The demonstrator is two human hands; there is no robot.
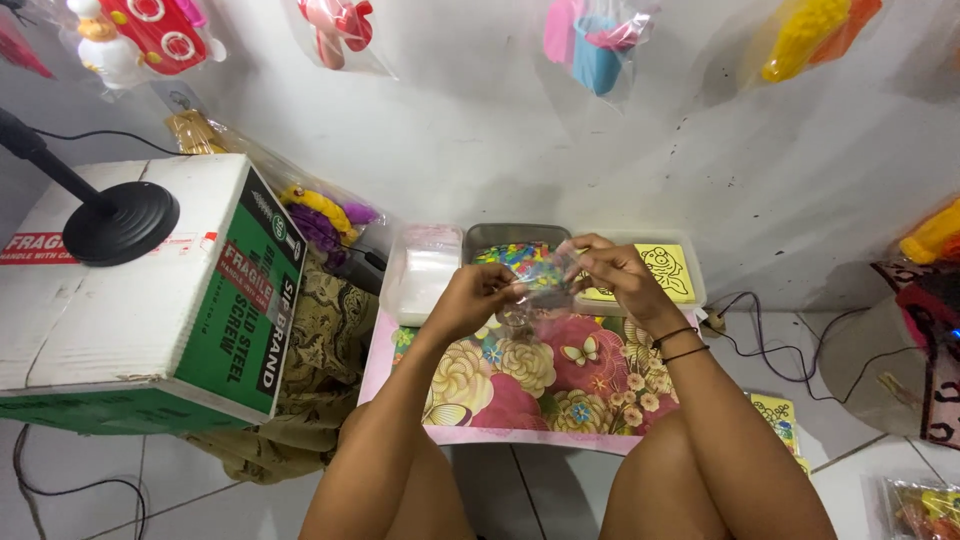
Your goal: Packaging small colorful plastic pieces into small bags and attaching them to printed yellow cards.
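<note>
My left hand (472,296) and my right hand (615,272) are raised together over a flowered mat (530,385), both pinching a small clear plastic bag (535,298) between them. The bag hangs open-sided and crumpled; I cannot tell what is inside. Just behind my hands stands a grey tray (500,236) filled with small many-coloured pieces. To its left lies a tray with a stack of clear plastic bags (425,270). On the right a tray holds yellow picture cards (668,268). Two dark bands circle my right wrist.
A large white and green cardboard box (150,300) stands at the left with a black round stand base (120,222) on top. Patterned cloth (320,350) lies beside it. Bagged toys hang on the wall. Cables (770,345) and another yellow card (778,418) lie on the floor tiles at the right.
</note>
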